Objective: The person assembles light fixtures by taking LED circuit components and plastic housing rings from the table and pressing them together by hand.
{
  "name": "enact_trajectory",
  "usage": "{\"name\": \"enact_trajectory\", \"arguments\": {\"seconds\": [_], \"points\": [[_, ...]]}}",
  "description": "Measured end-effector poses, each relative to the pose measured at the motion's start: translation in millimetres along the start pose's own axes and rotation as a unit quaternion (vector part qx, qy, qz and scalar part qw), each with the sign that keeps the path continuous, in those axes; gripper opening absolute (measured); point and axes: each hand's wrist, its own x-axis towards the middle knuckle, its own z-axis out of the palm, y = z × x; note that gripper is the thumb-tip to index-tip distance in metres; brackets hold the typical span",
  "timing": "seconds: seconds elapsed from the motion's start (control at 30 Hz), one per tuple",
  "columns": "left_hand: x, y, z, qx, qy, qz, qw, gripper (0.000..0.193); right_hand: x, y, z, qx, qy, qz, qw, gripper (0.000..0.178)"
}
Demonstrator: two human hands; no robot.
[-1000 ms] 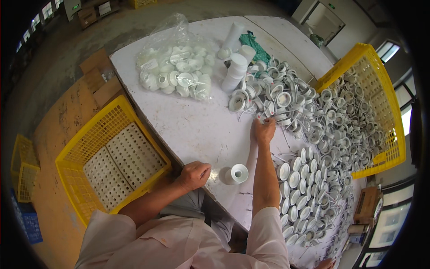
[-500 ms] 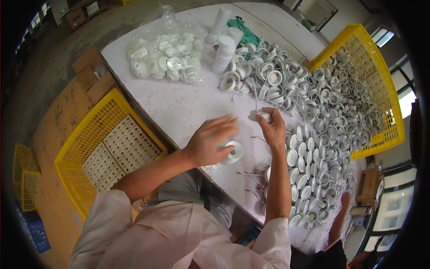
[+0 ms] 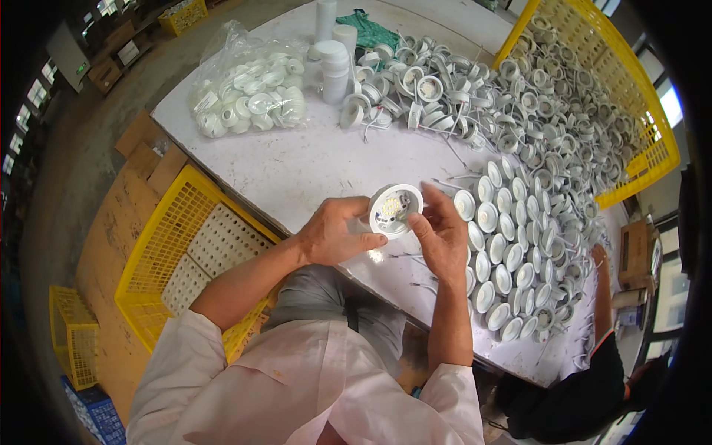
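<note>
A round white LED downlight housing [image 3: 394,213] is held up over the near table edge, its open face turned towards me. Small yellowish LED chips show inside its cup. My left hand [image 3: 334,231] is closed on the left side of the housing, thumb below and fingers partly hidden behind it. On the right side my right hand [image 3: 445,241] grips the rim, thumb pressed on its lower right edge. Close to the right hand stand rows of white finished-looking downlights [image 3: 504,245], with cables trailing out towards me.
A large heap of white lamp housings [image 3: 534,111] spills from a tipped yellow crate [image 3: 671,152]. At the back are a clear bag of white discs [image 3: 252,93], stacked white cups [image 3: 334,70] and green cloth [image 3: 371,33]. Another yellow crate [image 3: 137,278] stands left; a co-worker's arm [image 3: 602,289] reaches in at right.
My hands have come together on the downlight housing, now raised and facing me. The left hand was blurred over a white ring on the table; the right held a cabled piece farther off.
</note>
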Motion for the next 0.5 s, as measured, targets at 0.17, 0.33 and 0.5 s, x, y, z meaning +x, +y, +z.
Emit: {"name": "enact_trajectory", "arguments": {"seconds": [0.17,0.33,0.5], "points": [[-13.5,-9.4,19.7,-0.087,0.002,-0.075,0.993,0.04,-18.7,19.1,16.7,0.091,0.024,0.028,0.995,0.027],[-21.7,-5.7,21.8,-0.002,-0.002,-0.073,0.997,0.035,-29.4,26.8,16.2,0.04,0.037,0.015,0.998,0.026],[-25.5,-5.5,29.3,-0.034,0.01,-0.119,0.992,0.032,-33.2,34.4,24.0,0.062,0.053,0.026,0.996,0.024]]}}
